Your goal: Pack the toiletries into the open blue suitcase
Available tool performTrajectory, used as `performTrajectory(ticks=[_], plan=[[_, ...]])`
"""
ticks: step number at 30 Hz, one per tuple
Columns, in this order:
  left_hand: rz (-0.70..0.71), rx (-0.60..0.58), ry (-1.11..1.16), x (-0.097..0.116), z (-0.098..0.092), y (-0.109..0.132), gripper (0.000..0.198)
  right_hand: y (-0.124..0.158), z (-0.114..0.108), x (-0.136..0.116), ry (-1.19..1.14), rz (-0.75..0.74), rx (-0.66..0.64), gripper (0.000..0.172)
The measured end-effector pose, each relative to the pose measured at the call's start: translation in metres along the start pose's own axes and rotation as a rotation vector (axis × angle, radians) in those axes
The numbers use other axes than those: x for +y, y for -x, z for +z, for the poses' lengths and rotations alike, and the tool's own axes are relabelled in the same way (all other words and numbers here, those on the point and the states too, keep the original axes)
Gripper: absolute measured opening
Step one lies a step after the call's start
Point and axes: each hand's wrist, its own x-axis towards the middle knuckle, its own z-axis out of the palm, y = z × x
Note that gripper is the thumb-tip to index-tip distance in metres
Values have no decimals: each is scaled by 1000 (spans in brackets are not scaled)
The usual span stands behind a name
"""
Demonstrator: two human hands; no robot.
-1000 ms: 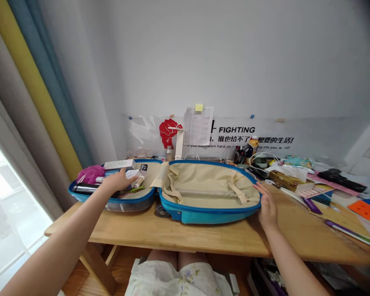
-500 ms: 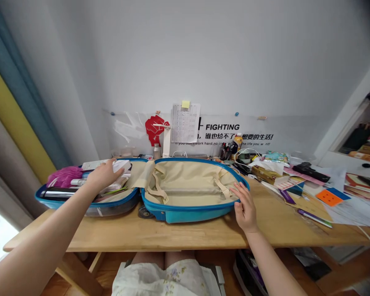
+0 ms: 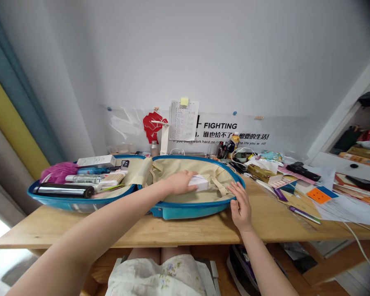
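A small blue suitcase (image 3: 185, 211) lies spread wide on the wooden desk, its beige lining (image 3: 172, 166) showing. My left hand (image 3: 181, 183) reaches across into the right half, gripping a white box (image 3: 200, 183) over the lining. At the right rim rests my right hand (image 3: 241, 204), fingers apart and touching the blue edge, holding nothing. The left half holds a magenta mesh puff (image 3: 59, 172), a long white box (image 3: 96, 160), a black-and-silver cylinder (image 3: 64, 190), a clear tube (image 3: 84, 179) and a bundle of cotton swabs (image 3: 112, 179).
Papers, a purple pen (image 3: 304, 214), an orange card (image 3: 319, 195) and a black object (image 3: 302, 170) clutter the desk's right side. A white lamp (image 3: 164, 139), a bottle (image 3: 234, 143) and pens stand along the wall. The desk's front edge (image 3: 179, 246) lies close to my lap.
My left hand has carried the white box from the suitcase's left half rightward into the right half. My right hand stays at the rim. The view has shifted slightly.
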Motion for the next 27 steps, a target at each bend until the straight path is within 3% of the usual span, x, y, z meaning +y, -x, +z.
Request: performTrajectory(ticks=[5,11,27], plan=[[84,-173,-3,28,24,-42,82,0,0,1,-7,-7,0,38],[56,-234,8,43,45,-61,82,1,-1,3,-18,3,-13,37],[58,-291,15,15,59,-54,81,-3,10,-10,-6,-52,-27,49]])
